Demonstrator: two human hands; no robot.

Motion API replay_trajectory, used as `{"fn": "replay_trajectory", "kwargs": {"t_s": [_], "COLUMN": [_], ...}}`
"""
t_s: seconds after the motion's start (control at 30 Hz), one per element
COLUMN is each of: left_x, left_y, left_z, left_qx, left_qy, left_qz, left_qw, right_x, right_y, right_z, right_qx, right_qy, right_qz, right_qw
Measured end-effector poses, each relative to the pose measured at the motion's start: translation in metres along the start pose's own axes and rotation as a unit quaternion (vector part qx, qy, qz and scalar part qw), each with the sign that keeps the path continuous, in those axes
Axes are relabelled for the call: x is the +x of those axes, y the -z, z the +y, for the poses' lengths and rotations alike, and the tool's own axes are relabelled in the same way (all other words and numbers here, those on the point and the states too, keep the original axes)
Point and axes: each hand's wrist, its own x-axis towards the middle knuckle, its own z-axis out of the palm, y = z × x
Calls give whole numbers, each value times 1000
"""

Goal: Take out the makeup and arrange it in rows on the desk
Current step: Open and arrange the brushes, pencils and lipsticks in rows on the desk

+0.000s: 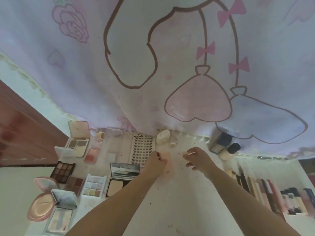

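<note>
Left hand [157, 163]: curling over a blurred pink item; grip unclear.
Right hand [196, 158]: pinching something small, light, probably fragile.

1. Both hands hover mid-tabletop [179, 201]: left hand [156, 165] curled, right hand [196, 159] loosely bent.
2. Open palettes [63, 171] lie left, beside a lash tray [143, 149].
3. Slim tubes [265, 193] line the right.

Soft, even, slightly dim light falls with a cool lavender cast, and there are no hard shadows or glare. Wide-angle distortion bows the printed curtain [170, 65] overhead. Below the curtain the white desk [187, 193] looks smeary; the row of slim tubes [272, 196] at its right edge is streaked with blur.
</note>
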Motion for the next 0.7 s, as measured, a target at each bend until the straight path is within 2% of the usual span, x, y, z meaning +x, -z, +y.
{"fn": "replay_trajectory", "kwargs": {"t_s": [0.13, 0.37, 0.5, 0.57, 0.7], "left_x": [15, 21, 8, -2, -7], "left_y": [-10, -11, -17, -32, -83], "left_z": [3, 2, 8, 18, 51], "left_qx": [63, 106, 119, 111, 109], "left_qy": [-29, -26, -108, -182, -261], "left_qz": [66, 105, 116, 83, -29], "left_qw": [995, 988, 980, 973, 959], "right_x": [24, 34, 21, 14, -3], "right_y": [-18, -32, -8, 23, 96], "right_z": [5, 6, -9, -20, -37], "right_qx": [-45, -146, -174, -250, -434], "right_qy": [2, 53, 106, 173, 251], "right_qz": [-1, 18, 36, 79, 181], "right_qw": [999, 988, 978, 949, 846]}}
